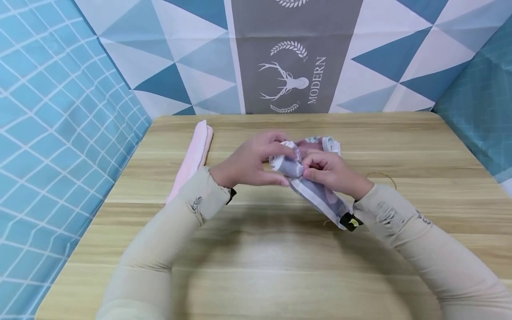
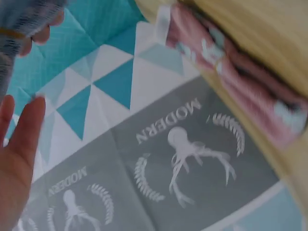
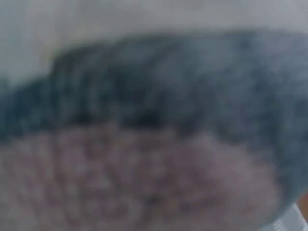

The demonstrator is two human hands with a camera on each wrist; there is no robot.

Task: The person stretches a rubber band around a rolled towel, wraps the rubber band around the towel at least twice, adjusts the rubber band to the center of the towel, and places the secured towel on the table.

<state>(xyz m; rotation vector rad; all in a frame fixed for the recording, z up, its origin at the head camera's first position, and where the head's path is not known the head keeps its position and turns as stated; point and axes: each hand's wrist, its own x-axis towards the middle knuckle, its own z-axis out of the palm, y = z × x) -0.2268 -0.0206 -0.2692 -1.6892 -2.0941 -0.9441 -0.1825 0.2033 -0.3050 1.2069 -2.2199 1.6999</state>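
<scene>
On a wood-grain table (image 1: pixel 260 284), in the head view, I have a grey-lavender towel (image 1: pixel 314 189) with white edging between my two hands. My right hand (image 1: pixel 330 171) pinches it where the folds bunch, apparently so the gathered part doesn't spring loose. My left hand (image 1: pixel 262 160) is relaxed, its fingers over the towel's upper end and its thumb held straight and apart, which seems to steady that end without squeezing. Just behind lies a rose-coloured towel (image 1: pixel 316 144), partly hidden by my hands. A thin yellow loop (image 1: pixel 382 174) rests near my right wrist, probably within easy reach on purpose. A folded pink towel (image 1: pixel 192 158) lies lengthwise to my left, out of the way of the work.

In the left wrist view, the picture is turned over. My left thumb stands straight, clear of the grey bundle, which has a tan band (image 2: pixel 12 32) across it. Fingertips curl against that bundle; I cannot tell whose. The rose towel shows a narrow band round its middle, likely holding its folds together.

In the right wrist view, blurred grey and pinkish fabric fills nearly everything, so my grip cannot be judged there.
</scene>
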